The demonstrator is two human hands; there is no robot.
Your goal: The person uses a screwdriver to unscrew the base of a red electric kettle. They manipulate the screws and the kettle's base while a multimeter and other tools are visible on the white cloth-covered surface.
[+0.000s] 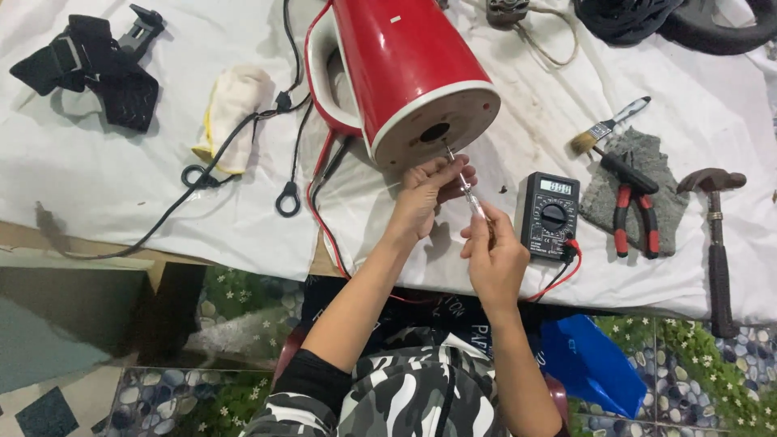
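The screwdriver [463, 180] runs between both hands, tip at the base of the red kettle [405, 73] lying on the worktop [113, 186]. Left hand [425, 194] fingers pinch the shaft; right hand [494, 259] fingers close around the handle.

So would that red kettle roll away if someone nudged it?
Probably a little: the kettle lies on its rounded side on the cloth. Its handle would likely stop it. It is tapered, so it would curve rather than roll straight.

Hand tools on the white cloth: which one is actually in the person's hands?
The thin clear-handled screwdriver, gripped by both hands with its tip at the red kettle's base. The paintbrush, red-handled pliers and hammer lie untouched.
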